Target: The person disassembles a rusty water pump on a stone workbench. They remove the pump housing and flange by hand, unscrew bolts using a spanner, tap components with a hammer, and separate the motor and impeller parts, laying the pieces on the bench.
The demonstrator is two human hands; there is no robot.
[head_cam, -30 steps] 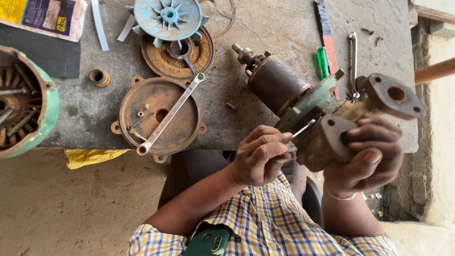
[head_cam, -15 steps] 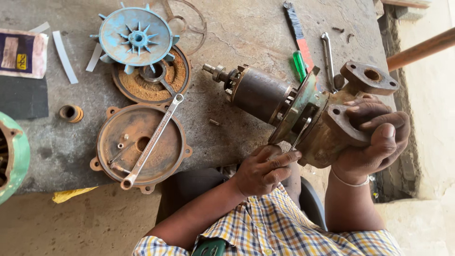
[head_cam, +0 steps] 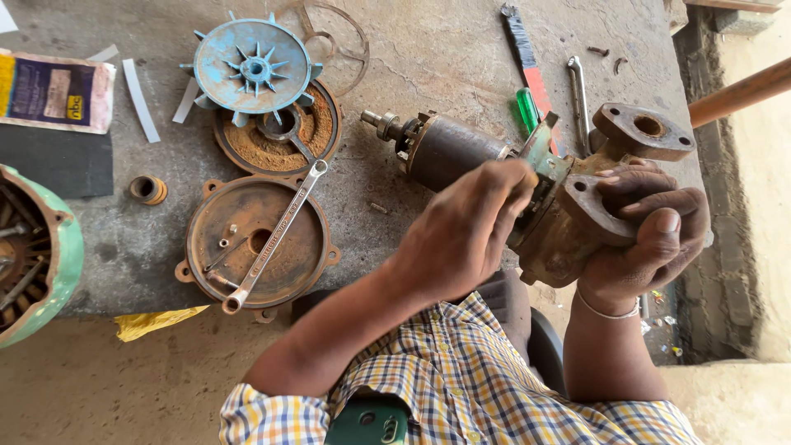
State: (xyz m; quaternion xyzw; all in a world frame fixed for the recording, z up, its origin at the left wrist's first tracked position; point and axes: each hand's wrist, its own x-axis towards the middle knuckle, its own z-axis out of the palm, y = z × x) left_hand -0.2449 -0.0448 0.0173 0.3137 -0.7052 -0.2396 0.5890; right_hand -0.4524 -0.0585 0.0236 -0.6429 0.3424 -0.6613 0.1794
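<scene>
My right hand (head_cam: pixel 651 235) grips the rusty pump casing (head_cam: pixel 568 239) with round bolt flanges, holding it tilted off the table edge. A dark rotor (head_cam: pixel 449 152) with a short shaft (head_cam: pixel 381 124) sticks out of it to the left, behind a green plate (head_cam: pixel 540 148). My left hand (head_cam: pixel 465 235) reaches over the joint, with its fingers pinched together against the green plate. The thin metal tool it held earlier is hidden under the fingers.
On the concrete table (head_cam: pixel 428 49) lie a blue fan (head_cam: pixel 251 66), a rusty disc (head_cam: pixel 305 132), a round end cover (head_cam: pixel 247 272) with a spanner (head_cam: pixel 276 235) across it, a small ring (head_cam: pixel 148 189), a green-handled screwdriver (head_cam: pixel 527 107) and a wrench (head_cam: pixel 579 91). A green motor housing (head_cam: pixel 58 264) sits at left.
My left hand has risen from below the casing to the green plate. The view has shifted, so the table parts appear lower and further right.
</scene>
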